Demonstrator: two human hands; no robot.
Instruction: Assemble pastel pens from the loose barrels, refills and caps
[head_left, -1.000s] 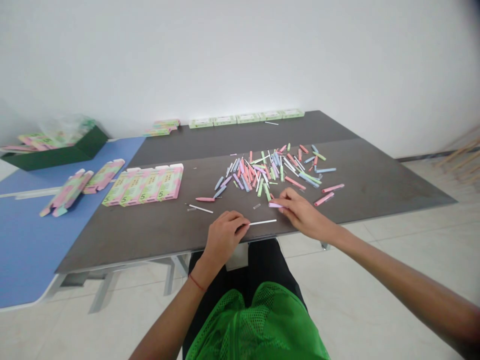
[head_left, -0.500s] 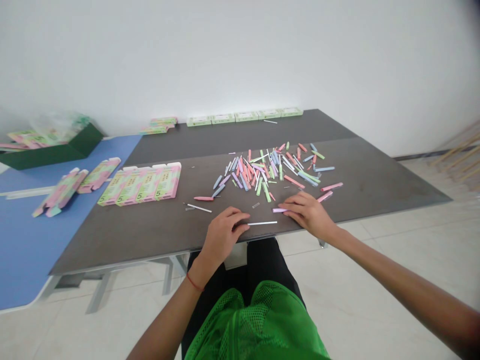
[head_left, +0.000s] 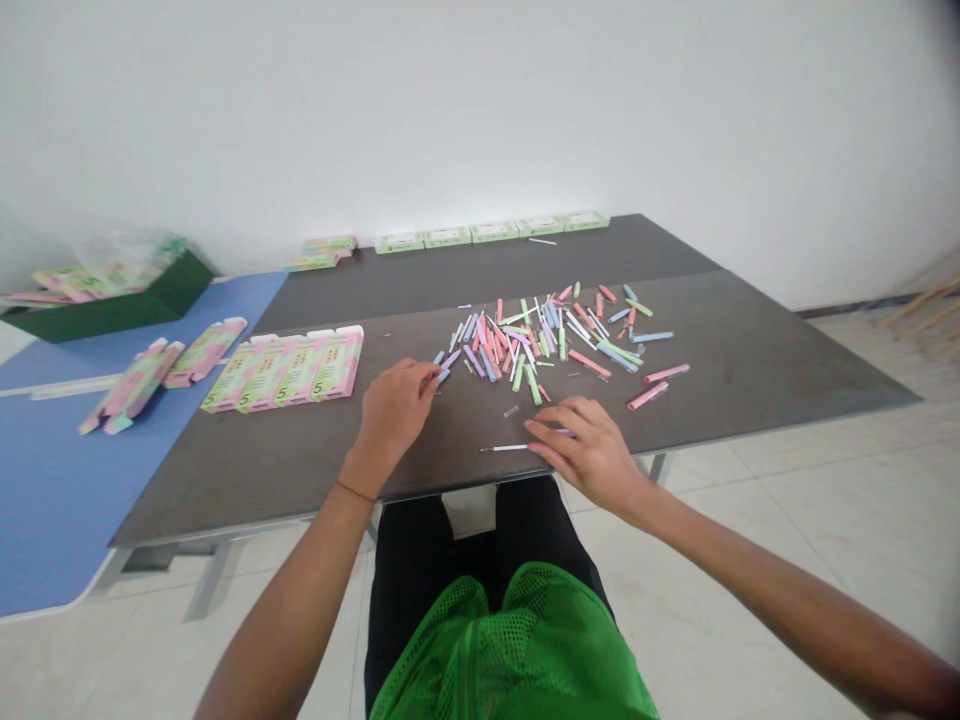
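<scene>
White refill (head_left: 510,448) lay at the right hand's (head_left: 589,445) nine o'clock, near end apparently pinched in its fingers, probably light, stiff, slick, best held mid-shaft; the left hand (head_left: 396,400), toward ten, met a blue pen part (head_left: 444,377), grip unclear.

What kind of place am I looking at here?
Probably a small workroom, perhaps for hand assembly: loose pastel pen parts lie scattered on a dark table, with a row of pink-and-green cartons to their left.
</scene>
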